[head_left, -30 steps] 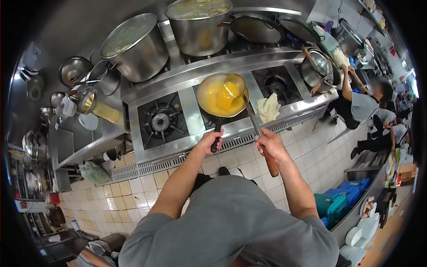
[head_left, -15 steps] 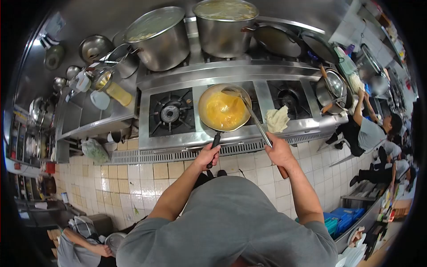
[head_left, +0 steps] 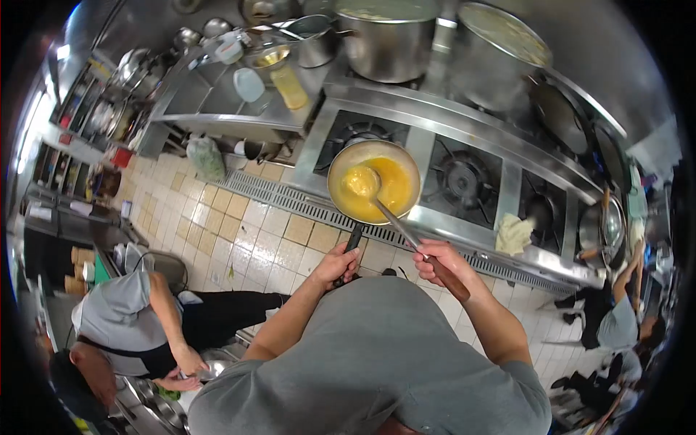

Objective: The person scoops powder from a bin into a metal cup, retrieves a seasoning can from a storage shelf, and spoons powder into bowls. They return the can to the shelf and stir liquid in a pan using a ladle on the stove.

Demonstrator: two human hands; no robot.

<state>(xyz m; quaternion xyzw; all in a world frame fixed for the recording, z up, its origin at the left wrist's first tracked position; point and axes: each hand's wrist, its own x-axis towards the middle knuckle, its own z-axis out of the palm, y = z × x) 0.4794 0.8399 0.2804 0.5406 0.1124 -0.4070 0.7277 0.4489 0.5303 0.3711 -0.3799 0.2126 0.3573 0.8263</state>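
Note:
My left hand [head_left: 337,265] is closed around the black handle of a frying pan [head_left: 373,148]. Yellow, egg-like liquid [head_left: 396,190] covers the pan's base. My right hand [head_left: 444,267] grips a long-handled ladle [head_left: 401,227] by its brown end. The ladle's bowl sits over the pan's left half and looks full of the same liquid. Beneath and beyond the pan is the stove's left burner [head_left: 362,131], partly hidden; the pan overlaps the stove's front edge. Whether it rests on the stove or is held up, I cannot tell.
Two large stockpots [head_left: 388,47] stand behind the burners. A crumpled cloth [head_left: 514,234] lies on the stove's front right. Left are a counter with a bottle of yellow liquid [head_left: 291,88] and a plastic bag [head_left: 206,158]. A co-worker [head_left: 127,319] is close at my lower left.
My view has turned left. The pan has shifted left along the stove and toward me. The ladle's bowl has moved from the pan's far edge into the liquid and now looks filled.

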